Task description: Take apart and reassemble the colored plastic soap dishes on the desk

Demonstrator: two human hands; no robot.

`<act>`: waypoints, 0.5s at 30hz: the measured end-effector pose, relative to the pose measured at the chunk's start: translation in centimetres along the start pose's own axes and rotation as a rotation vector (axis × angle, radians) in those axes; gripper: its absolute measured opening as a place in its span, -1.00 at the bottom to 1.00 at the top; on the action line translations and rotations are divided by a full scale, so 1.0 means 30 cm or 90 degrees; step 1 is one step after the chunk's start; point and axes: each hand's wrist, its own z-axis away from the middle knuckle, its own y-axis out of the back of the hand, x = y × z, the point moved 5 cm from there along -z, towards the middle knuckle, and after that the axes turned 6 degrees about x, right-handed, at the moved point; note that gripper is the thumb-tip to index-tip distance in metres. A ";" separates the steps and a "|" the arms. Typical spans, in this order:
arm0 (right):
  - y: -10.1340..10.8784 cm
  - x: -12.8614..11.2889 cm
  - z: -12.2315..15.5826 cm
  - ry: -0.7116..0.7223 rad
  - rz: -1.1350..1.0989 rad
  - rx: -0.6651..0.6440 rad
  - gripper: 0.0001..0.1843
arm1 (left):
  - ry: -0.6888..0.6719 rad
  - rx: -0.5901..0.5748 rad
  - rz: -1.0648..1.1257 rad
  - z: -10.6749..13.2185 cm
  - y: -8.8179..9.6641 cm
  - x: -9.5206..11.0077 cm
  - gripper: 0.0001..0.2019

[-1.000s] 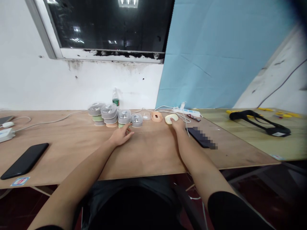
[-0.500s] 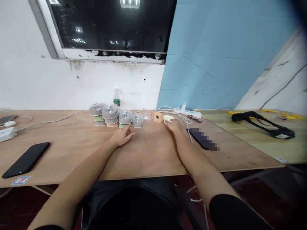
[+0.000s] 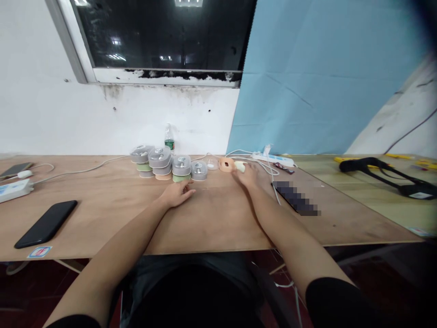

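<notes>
My left hand (image 3: 178,193) lies palm down on the wooden table (image 3: 211,214), fingers loosely spread, just in front of a row of small round containers with grey lids (image 3: 170,165). It holds nothing. My right hand (image 3: 248,175) reaches to the back of the table, its fingers on a pale yellow piece (image 3: 240,166) that now touches an orange round piece (image 3: 226,164). Whether those fingers grip it or only push it is hard to see.
A black phone (image 3: 46,223) lies at the left front, a white adapter (image 3: 13,190) with cables further left. A dark blurred device (image 3: 295,199) is right of my right arm. A white power strip (image 3: 273,159), a water bottle (image 3: 169,139) and a black strap (image 3: 385,174) sit at the back.
My right hand has slid the pale yellow piece leftward until it sits against the orange piece. My left hand has stayed in place. The view has shifted a little.
</notes>
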 end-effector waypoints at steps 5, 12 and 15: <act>-0.033 -0.206 0.034 0.163 -0.011 -0.001 -0.49 | -0.001 -0.005 -0.003 -0.002 -0.004 0.001 -0.57; -0.164 -0.328 0.048 0.166 0.005 -0.131 -0.47 | 0.011 -0.019 -0.031 -0.001 -0.012 0.000 -0.58; -0.161 -0.325 0.065 0.186 -0.020 -0.138 -0.46 | 0.014 -0.021 -0.030 0.000 -0.011 -0.002 -0.58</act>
